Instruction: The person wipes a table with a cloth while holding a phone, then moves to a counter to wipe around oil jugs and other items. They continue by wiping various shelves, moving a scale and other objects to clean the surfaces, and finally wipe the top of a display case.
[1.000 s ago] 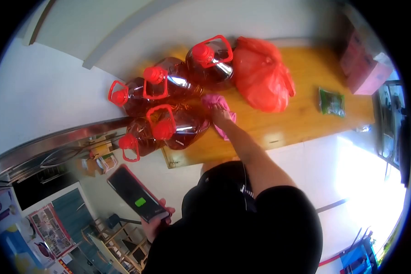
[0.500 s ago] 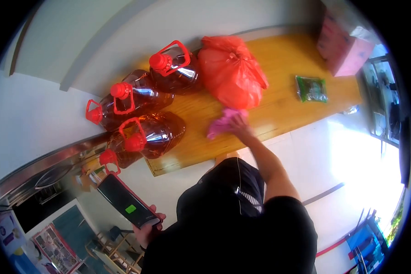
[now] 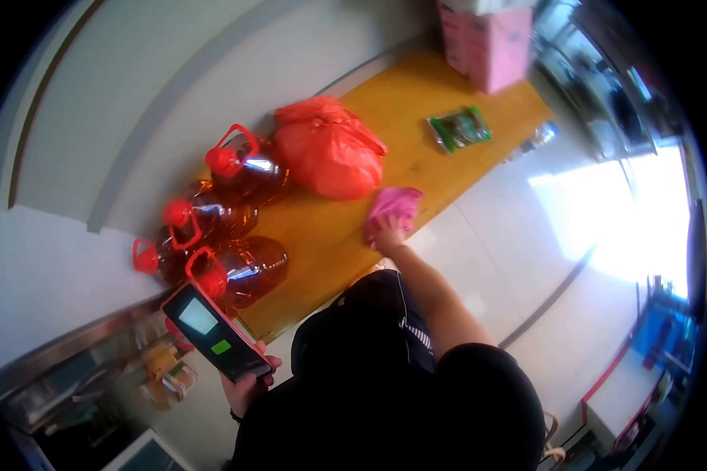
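— What's that surface like from where you stand?
— A long, glossy wooden counter (image 3: 346, 235) set against a pale wall, with a pink box (image 3: 487, 39) at its far end and light floor tiles (image 3: 518, 243) below.
— And the cloth?
— The pink cloth (image 3: 397, 204) lies at the counter's near edge, just beside the red bag (image 3: 327, 153). The right hand (image 3: 386, 233) is closed on it.
— The other hand?
— The left hand (image 3: 247, 385) is clamped round a phone (image 3: 216, 330), off the counter. The oil bottles (image 3: 239, 263) crowd the near end, and a green packet (image 3: 459, 128) lies farther along.
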### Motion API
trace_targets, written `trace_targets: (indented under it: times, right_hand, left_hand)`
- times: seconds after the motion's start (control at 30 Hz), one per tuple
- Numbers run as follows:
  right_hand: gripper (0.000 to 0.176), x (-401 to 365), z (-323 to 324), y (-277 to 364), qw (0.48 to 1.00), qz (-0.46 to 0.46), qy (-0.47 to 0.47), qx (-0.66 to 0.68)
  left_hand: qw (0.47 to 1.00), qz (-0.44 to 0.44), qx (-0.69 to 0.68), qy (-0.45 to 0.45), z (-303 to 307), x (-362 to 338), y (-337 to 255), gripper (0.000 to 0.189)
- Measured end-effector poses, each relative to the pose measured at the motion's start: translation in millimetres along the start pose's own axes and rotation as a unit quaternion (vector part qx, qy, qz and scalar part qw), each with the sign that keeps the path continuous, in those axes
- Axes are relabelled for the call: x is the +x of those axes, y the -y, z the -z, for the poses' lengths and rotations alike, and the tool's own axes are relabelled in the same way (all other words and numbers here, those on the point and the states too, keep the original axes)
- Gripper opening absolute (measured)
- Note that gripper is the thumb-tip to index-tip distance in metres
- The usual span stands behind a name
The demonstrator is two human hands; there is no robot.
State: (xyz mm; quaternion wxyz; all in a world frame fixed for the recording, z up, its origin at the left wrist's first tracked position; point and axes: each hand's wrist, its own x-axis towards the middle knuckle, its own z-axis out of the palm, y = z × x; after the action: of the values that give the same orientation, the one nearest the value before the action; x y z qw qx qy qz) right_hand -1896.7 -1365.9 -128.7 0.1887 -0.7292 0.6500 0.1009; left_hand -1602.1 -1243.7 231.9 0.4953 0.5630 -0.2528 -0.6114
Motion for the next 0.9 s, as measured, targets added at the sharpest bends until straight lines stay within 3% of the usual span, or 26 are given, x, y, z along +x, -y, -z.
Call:
trace_targets:
  times: [0.1,0.13,0.23,0.27,0.3,0.4,0.47,0.57,0.67,0.8,0.87,0.9]
  right_hand:
    - [0.043,-21,-20,38,0.991,0.103,0.086,-0.016]
    - [0.041,-35,-13,37,0.988,0.093,0.091,0.083]
    - [0.043,-35,4,16,0.995,0.03,0.091,0.029]
    - [0.046,-21,-15,-2,0.998,0.014,0.024,0.051]
    - [0.05,-18,0,-14,0.998,-0.027,0.022,0.052]
    - [0.054,7,8,-39,0.999,0.013,0.031,0.026]
    - [0.056,36,12,-59,1.0,-0.009,-0.027,0.011]
    - [0.055,99,73,-100,0.999,-0.047,-0.008,0.007]
    - [0.05,180,118,-150,0.999,0.046,-0.015,-0.017]
    - [0.042,264,145,-167,0.986,0.161,-0.048,0.004]
    - [0.034,303,141,-156,0.953,0.264,-0.151,0.021]
    - [0.032,312,168,-139,0.954,0.182,0.001,0.238]
  left_hand:
    - [0.998,0.005,-0.01,0.054,-4,15,-3,0.067]
    - [0.998,0.008,0.003,0.068,-10,19,-7,0.066]
    - [0.996,-0.003,-0.002,0.088,-22,32,-9,0.065]
    - [0.995,-0.007,-0.01,0.098,-28,35,-13,0.063]
    - [0.995,-0.01,-0.008,0.097,-35,37,-15,0.063]
    - [0.996,-0.016,0.002,0.088,-58,48,-16,0.061]
    - [0.997,-0.047,0.013,0.059,-77,59,-12,0.058]
    - [0.996,-0.086,0.001,0.0,-110,68,2,0.058]
    - [0.99,-0.085,-0.027,-0.111,-177,74,16,0.059]
    - [0.976,-0.043,-0.061,-0.206,-265,80,22,0.057]
    - [0.968,-0.006,-0.055,-0.246,-300,81,14,0.056]
    - [0.962,0.027,-0.05,-0.266,-317,82,11,0.055]
